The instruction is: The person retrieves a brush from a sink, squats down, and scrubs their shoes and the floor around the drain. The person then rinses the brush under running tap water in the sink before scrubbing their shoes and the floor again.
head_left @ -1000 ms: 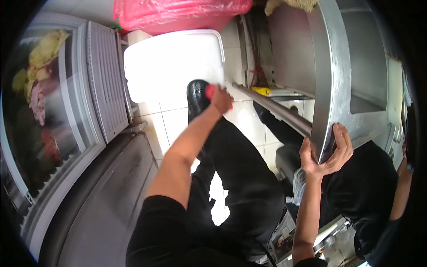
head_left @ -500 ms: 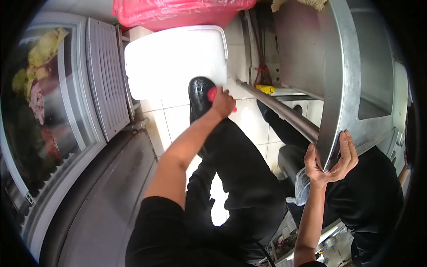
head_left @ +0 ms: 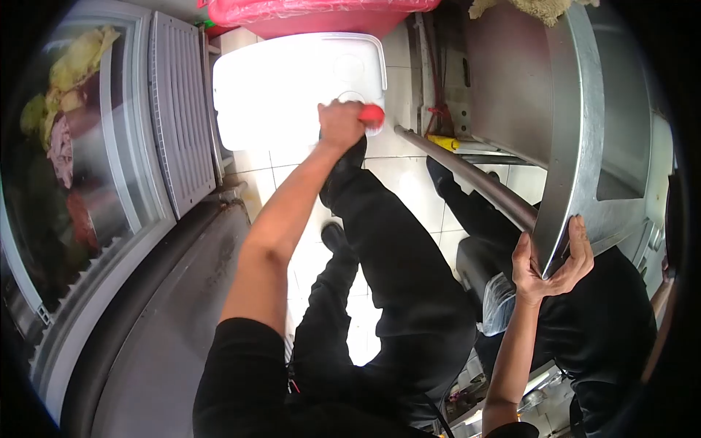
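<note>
My left hand [head_left: 342, 123] is closed around a small red object [head_left: 372, 115], whose rounded end sticks out on the right; its kind is not clear. The hand is over the toe of a black shoe [head_left: 353, 155] on my outstretched leg and partly hides it. A white bin [head_left: 285, 87] with a flat top stands right by the shoe. On the other side, my right hand [head_left: 555, 263] grips the lower corner of a stainless steel table [head_left: 566, 168], thumb on one side and fingers on the other.
A glass-fronted display fridge [head_left: 87, 146] with food inside lines the left. Behind the white bin sits a red plastic-covered tub [head_left: 314, 20]. A metal pipe [head_left: 475, 179] runs under the steel table. Another person's black-clothed leg [head_left: 621, 321] is at the right.
My left hand has moved up and slightly left with the red object, from the shoe's side to over its toe. My right hand keeps its hold on the table corner.
</note>
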The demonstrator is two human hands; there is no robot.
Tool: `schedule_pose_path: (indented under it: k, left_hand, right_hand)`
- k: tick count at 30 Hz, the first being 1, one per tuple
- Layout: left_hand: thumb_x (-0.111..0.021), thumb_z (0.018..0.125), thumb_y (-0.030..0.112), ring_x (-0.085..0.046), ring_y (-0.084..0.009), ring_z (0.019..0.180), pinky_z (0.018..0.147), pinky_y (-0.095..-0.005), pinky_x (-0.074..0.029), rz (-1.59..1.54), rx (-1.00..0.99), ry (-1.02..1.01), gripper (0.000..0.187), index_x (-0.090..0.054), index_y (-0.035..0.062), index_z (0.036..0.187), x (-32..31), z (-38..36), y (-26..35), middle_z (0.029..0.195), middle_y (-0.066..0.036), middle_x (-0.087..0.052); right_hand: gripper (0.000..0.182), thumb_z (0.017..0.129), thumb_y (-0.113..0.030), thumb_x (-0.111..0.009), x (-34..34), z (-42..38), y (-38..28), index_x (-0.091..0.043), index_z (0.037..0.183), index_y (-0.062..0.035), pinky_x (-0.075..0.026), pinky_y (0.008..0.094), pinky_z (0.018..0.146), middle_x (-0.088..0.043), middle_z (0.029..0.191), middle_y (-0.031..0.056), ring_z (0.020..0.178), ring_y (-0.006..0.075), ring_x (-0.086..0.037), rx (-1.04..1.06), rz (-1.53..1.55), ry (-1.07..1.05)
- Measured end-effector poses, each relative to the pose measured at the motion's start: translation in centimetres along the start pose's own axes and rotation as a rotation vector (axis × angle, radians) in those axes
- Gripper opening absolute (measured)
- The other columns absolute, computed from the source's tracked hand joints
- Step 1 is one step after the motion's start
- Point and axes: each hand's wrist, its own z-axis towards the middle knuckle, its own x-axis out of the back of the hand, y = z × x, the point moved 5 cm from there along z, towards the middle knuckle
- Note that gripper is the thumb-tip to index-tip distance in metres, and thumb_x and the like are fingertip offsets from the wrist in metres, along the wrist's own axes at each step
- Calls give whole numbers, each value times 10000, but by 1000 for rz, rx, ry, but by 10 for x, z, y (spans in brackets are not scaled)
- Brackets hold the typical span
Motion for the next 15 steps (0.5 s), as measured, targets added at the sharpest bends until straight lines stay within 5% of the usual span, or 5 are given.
schedule_pose_path:
  k: [2, 5, 7, 8, 15]
  left_hand:
    - [-712, 794, 497, -673, -282, 769, 708, -420, -488, -343, 325, -70, 360, -738, 149, 884, 25, -18, -39, 771, -92, -692]
    - [-672, 800, 593, -672, -320, 754, 693, -416, -499, -494, 497, -137, 486, -722, 112, 843, 7, -98, -102, 776, -143, -687]
    - [-676, 729, 689, -679, -326, 813, 750, -432, -503, -26, 545, -358, 607, -739, 103, 873, -43, -178, -154, 805, -158, -702]
    - [-677, 709, 712, -685, -311, 815, 750, -421, -508, -177, 657, -439, 639, -747, 97, 868, -41, -209, -162, 806, -156, -707]
    - [-739, 776, 576, -585, -169, 661, 649, -334, -477, -786, 759, 120, 561, -677, 20, 812, 12, -83, -90, 705, -84, -650]
  right_hand:
    - [608, 729, -391, -772, 1, -3, 1, -619, 1121, 48, -492, 372, 884, -643, 1055, 153, 999, 290, -593, 9, 2, 2]
    - [604, 729, -388, -772, -2, -1, 1, -621, 1114, 53, -490, 371, 877, -643, 1052, 151, 1001, 286, -593, -8, 41, 47]
    - [608, 725, -384, -774, -1, -1, -1, -620, 1112, 58, -487, 374, 875, -644, 1055, 150, 1000, 287, -592, -15, 13, 15]
    - [609, 722, -382, -775, 0, 0, 0, -619, 1111, 61, -486, 376, 873, -645, 1056, 149, 1000, 287, -592, -12, -6, 1]
    - [625, 718, -376, -773, -2, -3, 2, -602, 1128, 64, -497, 388, 884, -643, 1054, 148, 1005, 290, -583, 20, 30, 23]
